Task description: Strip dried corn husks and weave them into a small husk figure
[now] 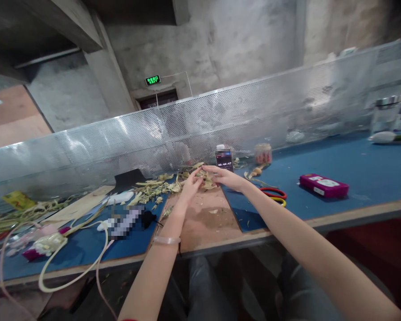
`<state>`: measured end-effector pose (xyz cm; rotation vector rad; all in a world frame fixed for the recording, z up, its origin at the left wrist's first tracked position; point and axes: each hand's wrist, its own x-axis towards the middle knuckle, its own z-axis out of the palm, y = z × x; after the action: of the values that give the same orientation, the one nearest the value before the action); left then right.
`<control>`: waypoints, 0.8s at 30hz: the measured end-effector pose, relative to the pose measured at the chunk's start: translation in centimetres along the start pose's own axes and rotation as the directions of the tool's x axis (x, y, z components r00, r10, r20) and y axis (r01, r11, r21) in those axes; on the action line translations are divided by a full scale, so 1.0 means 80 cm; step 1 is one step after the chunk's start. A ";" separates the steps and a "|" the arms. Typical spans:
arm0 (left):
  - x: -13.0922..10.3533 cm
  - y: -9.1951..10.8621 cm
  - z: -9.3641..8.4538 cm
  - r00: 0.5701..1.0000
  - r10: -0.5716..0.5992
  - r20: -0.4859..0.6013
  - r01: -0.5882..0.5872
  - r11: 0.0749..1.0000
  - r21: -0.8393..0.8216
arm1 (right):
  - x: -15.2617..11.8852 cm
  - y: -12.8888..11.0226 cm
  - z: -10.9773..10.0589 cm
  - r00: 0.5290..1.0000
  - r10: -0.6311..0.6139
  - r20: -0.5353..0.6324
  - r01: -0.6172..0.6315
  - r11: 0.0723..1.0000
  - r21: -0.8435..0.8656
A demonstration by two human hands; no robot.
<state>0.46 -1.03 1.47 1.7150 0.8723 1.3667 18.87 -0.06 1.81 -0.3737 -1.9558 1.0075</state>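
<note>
Both arms reach forward over a brown board [209, 223] set on the blue table. At the board's far end lies a heap of dry, yellow-green plant scraps [155, 189]. My left hand [193, 182], with a pale bangle on its wrist, has its fingers spread at the near side of the heap. My right hand [225, 176] comes in from the other side, fingers apart, its fingertips close to those of the left hand. Scraps show between and under the hands; nothing is visibly gripped. Behind the right hand stands a phone [223, 161] showing a timer.
A magenta box [324, 185], red and yellow cable loops [274, 192] and a jar [263, 154] are on the right. Pale tubing [45, 267] hangs over the left front edge. A perforated metal screen [200, 118] runs behind the table.
</note>
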 end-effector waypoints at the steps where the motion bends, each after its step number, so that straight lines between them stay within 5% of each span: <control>1: 0.000 0.000 -0.001 1.000 0.009 0.019 -0.009 1.000 0.004 | 0.000 0.000 0.000 1.000 0.002 -0.001 -0.002 1.000 0.007; 9: -0.001 -0.001 0.001 0.999 0.010 -0.043 -0.016 0.991 -0.135 | -0.001 -0.011 0.004 0.995 0.033 -0.096 -0.028 0.998 0.049; 18: -0.012 0.005 -0.003 0.991 0.030 0.134 -0.034 0.999 0.028 | -0.004 -0.016 0.003 0.990 0.079 -0.115 -0.070 0.995 0.077; 24: -0.008 0.001 -0.006 0.993 -0.047 0.113 0.050 0.998 -0.028 | -0.002 -0.007 0.001 0.995 0.053 -0.080 -0.047 0.996 0.076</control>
<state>-0.16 -1.58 1.29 1.7184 0.8204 1.2334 18.92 -0.55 2.15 -0.4181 -1.8387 1.0772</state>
